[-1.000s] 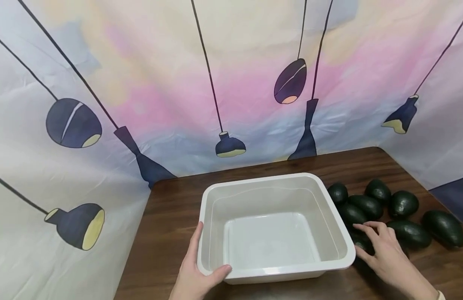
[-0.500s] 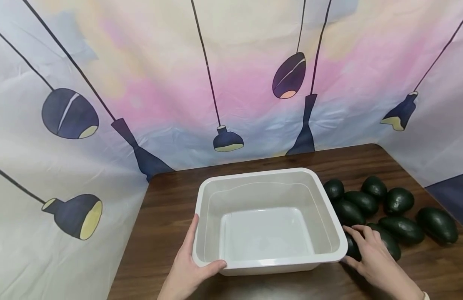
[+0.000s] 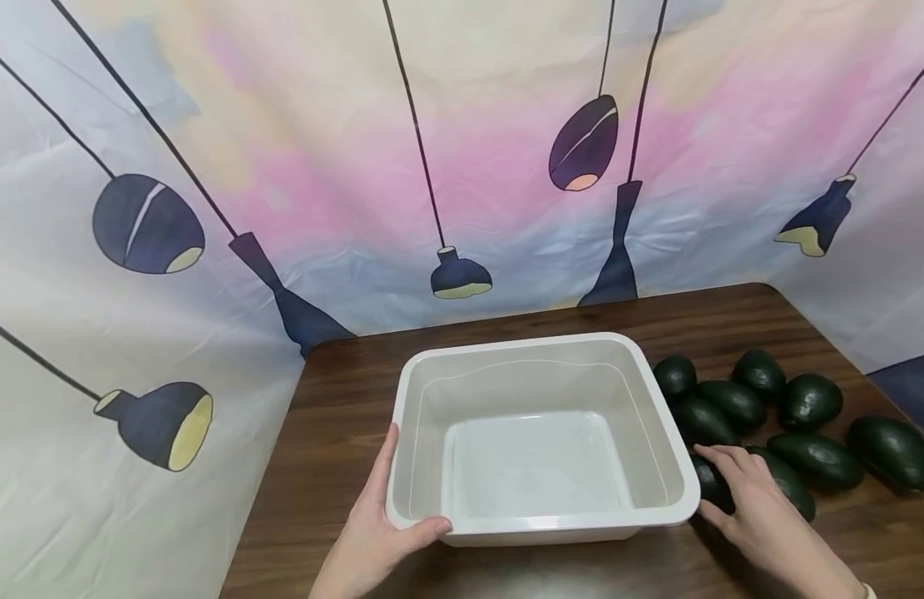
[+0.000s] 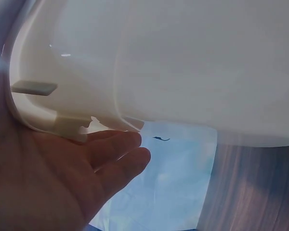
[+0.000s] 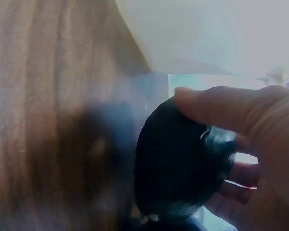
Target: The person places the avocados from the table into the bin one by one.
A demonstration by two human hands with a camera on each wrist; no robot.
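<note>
An off-white plastic basin stands on the brown table, its inside bare. My left hand holds the basin's near left corner, thumb on the front rim and fingers along the outer left side. In the left wrist view, the fingers lie just under the rim. Beside the basin's right side, my right hand grips a dark green avocado. The right wrist view shows the thumb on one side of this avocado and fingers behind it. Whether it still touches the table is unclear.
Several more avocados lie to the right of the basin, one right behind my right hand and another near the table's right edge. A backdrop cloth printed with hanging lamps rises behind the wooden table.
My right hand has shifted slightly left and toward me with its avocado, and another avocado behind it has come into sight. The left hand keeps its hold on the basin.
</note>
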